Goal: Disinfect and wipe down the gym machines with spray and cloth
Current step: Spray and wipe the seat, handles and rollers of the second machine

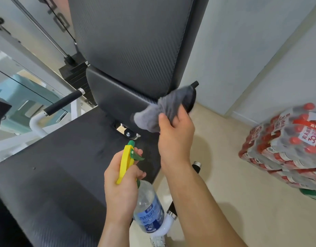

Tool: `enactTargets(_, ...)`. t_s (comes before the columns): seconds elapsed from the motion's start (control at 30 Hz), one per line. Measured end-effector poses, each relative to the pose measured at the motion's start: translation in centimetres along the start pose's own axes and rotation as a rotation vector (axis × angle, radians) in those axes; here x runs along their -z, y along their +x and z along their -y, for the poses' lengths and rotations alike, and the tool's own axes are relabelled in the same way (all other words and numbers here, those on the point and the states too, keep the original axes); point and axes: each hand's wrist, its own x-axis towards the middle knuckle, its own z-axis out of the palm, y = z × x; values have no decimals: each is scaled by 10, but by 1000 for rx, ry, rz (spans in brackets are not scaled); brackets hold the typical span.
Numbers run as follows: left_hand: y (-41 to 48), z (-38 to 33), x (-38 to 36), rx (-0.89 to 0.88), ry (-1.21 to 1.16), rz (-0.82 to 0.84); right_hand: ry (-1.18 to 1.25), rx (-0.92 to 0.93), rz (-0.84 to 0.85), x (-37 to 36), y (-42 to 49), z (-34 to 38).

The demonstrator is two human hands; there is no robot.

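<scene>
One cloth (pixel 154 111), one spray bottle (pixel 148 209).

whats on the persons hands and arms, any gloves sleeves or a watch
Nothing worn shows. The left hand and right hand are bare, with no gloves and no rings visible. The left forearm and right forearm are bare down to the frame's edge: no sleeve cuff, watch or wristband in view.
</scene>
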Motion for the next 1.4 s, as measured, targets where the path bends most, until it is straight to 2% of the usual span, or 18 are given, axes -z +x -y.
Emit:
enactTargets(0.13,-1,-8,0,37,-87,10,-419,214,-98,-10,-1,-16)
enactTargets(0.23,-2,-16,0,28,-110,11,-726,354,-74,-4,-3,-45)
enactTargets(0.3,-3,-22,-2,28,-89,1,-783,269,-83,6,2,-52)
enactTargets(0.33,-4,-26,-3,33,-73,-5,-787,164,-77,14,4,-50)
enactTargets(0.4,-8,-33,-7,47,-42,-10,-684,-101,-26,33,9,-43)
enactTargets(0.47,-13,-44,-11,47,-23,8,-510,-214,-67,50,14,-27)
enactTargets(0.57,-16,-61,-22,4,26,100,-284,-122,-174,64,21,12)
enactTargets(0.67,-20,-84,-36,-66,47,182,-120,-13,-201,72,24,53)
enactTargets(0.9,-27,-114,-58,-146,27,173,11,17,-140,67,17,94)
enactTargets(1.03,-26,-122,-62,-109,22,153,37,60,-78,60,16,107)
enactTargets(1.17,-24,-123,-58,-89,47,172,166,91,4,46,18,122)
enactTargets(1.3,-23,-122,-49,-93,58,178,135,355,1,22,44,146)
enactTargets(1.4,-23,-124,-41,-116,41,176,-98,521,-61,1,69,156)
